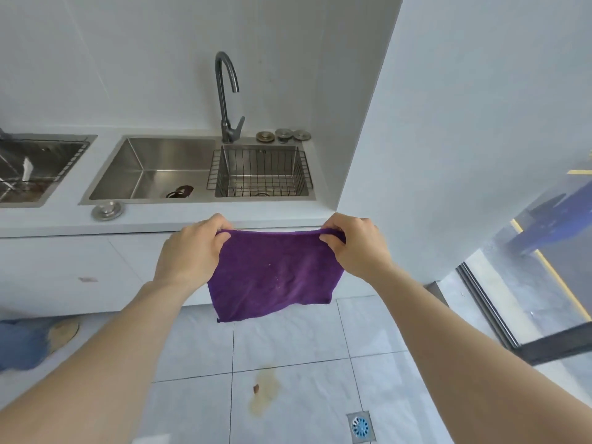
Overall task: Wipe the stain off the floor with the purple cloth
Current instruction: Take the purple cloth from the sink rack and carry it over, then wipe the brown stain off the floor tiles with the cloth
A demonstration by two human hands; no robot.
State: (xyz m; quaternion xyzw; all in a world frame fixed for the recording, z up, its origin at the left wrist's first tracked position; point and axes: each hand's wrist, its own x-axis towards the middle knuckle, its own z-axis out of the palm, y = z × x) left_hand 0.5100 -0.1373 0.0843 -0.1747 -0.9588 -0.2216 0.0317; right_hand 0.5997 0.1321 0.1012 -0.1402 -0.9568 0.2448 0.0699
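**Purple cloth held up over the stained tile**

Head view: the left hand (192, 251) and right hand (355, 248) each pinch a top corner of the purple cloth (275, 277), stretching it flat in the air before the sink (153, 168). The yellowish stain (264, 392) lies on the floor (304, 334) below, near the drain (361, 426).

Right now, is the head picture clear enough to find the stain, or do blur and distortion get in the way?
Head view: even daylight, no harsh glare; the stain reads clearly on the floor tile. Wide-angle bending curves the counter edge and stretches both forearms; the purple cloth is sharp.
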